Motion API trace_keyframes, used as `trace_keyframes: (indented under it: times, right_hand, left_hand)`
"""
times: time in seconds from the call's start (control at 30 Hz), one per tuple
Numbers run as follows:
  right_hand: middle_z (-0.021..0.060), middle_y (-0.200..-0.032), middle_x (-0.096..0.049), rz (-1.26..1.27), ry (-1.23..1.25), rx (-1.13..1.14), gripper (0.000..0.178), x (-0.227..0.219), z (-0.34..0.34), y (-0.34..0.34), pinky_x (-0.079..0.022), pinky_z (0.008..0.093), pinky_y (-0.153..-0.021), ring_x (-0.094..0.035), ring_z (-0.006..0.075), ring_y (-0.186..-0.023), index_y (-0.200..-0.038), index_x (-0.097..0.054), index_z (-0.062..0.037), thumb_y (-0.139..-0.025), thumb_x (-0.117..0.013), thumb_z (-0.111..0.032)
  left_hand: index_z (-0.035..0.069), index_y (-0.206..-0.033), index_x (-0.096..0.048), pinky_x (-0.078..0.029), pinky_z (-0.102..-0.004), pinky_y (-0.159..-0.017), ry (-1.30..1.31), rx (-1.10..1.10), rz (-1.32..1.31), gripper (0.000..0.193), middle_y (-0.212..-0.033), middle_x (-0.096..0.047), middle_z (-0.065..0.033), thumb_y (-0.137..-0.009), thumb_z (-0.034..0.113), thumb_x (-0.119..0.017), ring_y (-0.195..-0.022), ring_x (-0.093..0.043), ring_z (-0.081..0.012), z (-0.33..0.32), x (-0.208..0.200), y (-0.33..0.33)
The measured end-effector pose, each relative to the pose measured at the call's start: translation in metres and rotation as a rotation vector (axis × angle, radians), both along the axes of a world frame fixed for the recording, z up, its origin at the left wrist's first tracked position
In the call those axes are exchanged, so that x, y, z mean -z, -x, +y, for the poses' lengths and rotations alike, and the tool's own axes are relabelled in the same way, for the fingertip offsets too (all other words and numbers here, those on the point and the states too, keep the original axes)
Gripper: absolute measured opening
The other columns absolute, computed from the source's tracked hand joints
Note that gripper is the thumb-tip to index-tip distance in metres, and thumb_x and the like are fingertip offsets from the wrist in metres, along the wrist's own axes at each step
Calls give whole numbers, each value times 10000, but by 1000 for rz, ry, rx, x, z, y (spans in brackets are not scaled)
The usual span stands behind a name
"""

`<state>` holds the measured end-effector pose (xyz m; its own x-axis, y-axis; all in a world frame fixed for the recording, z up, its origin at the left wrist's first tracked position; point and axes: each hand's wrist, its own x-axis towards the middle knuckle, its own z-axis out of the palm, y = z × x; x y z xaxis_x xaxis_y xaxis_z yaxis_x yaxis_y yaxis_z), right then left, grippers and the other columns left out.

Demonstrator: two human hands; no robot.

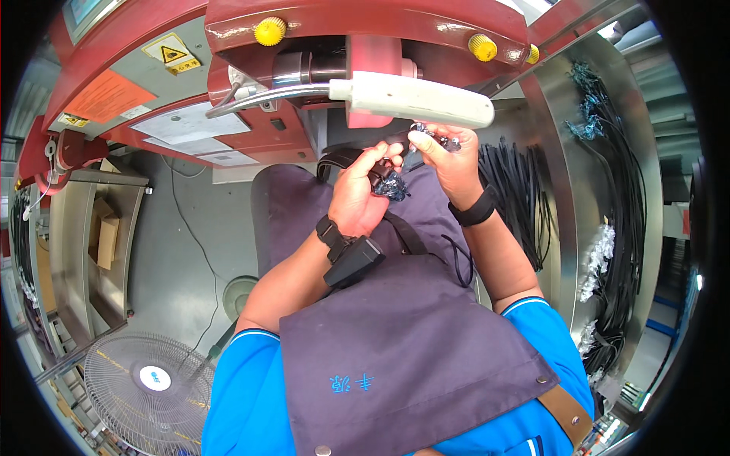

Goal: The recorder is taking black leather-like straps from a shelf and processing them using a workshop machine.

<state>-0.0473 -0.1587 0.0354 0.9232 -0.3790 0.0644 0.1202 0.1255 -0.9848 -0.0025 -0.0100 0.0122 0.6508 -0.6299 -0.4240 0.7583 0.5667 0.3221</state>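
Note:
My left hand (356,191) is closed around a black strap (344,158) and a small dark piece wrapped in shiny plastic film (393,187). The strap loops out behind my fingers, and its far part hangs down over my apron. To the right, just under the white elongated housing (414,99) of the machine, my right hand (450,161) pinches a small dark, shiny, film-wrapped piece (439,140). My fingers partly cover it, so its exact kind is unclear. The two hands are close together but apart.
The red machine (357,21) with yellow knobs (270,31) stands right ahead. Many black straps (517,197) hang beside my right arm, more lying in a metal trough (559,152) farther right. A fan (152,384) stands at lower left, near a metal shelf (114,251) and a floor cable (199,251).

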Motion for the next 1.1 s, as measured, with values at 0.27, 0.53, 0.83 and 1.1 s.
trace_keyframes:
  times: [0.27,0.53,0.83,1.1]
  right_hand:
    - [-3,-756,-630,-112,193,166,190,10,21,4,-460,186,-638,-582,46,-700,-919,-600,-17,-773,-719,11]
    - [1,-721,-567,-161,-136,97,168,30,30,0,-443,190,-575,-558,56,-647,-760,-542,-59,-796,-681,28]
    - [-32,-560,-410,-78,-322,132,208,16,24,5,-278,222,-396,-354,57,-420,-776,-451,-87,-871,-635,-65]
    - [-6,-704,-572,107,329,-180,128,21,-7,21,-442,227,-587,-542,86,-645,-906,-629,-16,-876,-633,-140]
  left_hand:
    - [28,-930,-608,-475,-297,-735,1,118,-60,118,-844,-640,-62,-889,129,-562,-781,-590,-161,3,21,4]
    - [40,-921,-593,-463,-300,-731,-28,200,-8,129,-828,-616,-49,-897,152,-534,-768,-571,-159,0,28,18]
    - [35,-938,-576,-473,-341,-773,-15,324,-24,183,-890,-622,-104,-933,203,-503,-820,-584,-210,2,27,20]
    - [31,-1028,-585,-472,-373,-855,-7,162,32,247,-1061,-624,-111,-963,247,-484,-992,-594,-230,9,26,14]
